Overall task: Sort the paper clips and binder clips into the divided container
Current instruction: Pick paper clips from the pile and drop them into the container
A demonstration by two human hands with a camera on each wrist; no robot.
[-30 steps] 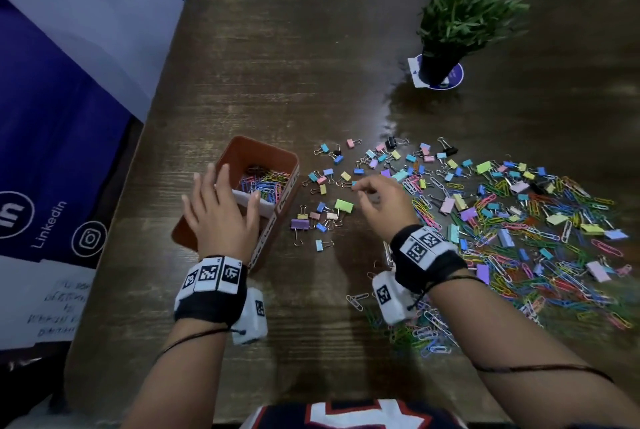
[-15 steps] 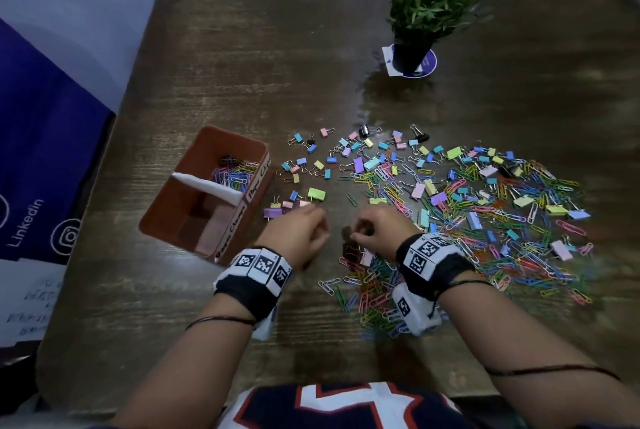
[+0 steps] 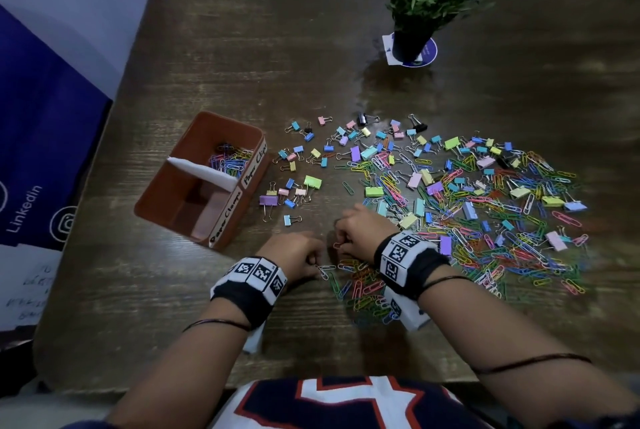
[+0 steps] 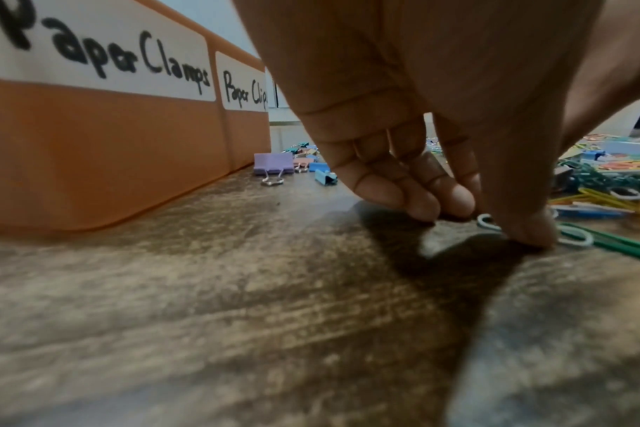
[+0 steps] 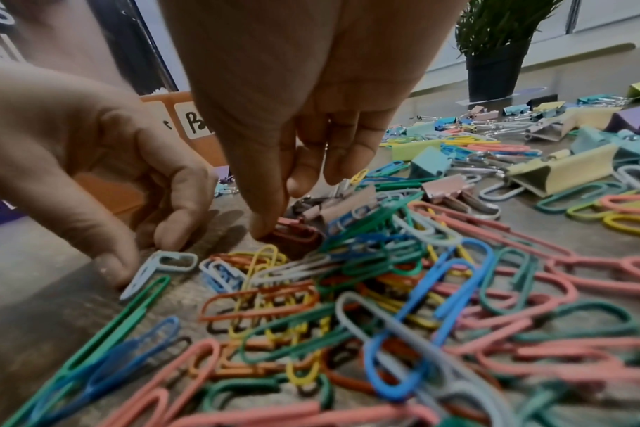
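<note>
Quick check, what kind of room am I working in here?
Probably an office or event space, though little of the room shows. A wooden table holds a small potted plant, and a blue banner with LinkedIn and Instagram logos stands beside it.

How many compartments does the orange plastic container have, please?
2 in the orange plastic container: the far compartment, labelled Paper Clips, holding coloured paper clips, and the near compartment, labelled Paper Clamps. A white divider separates them. None seems hidden.
</note>
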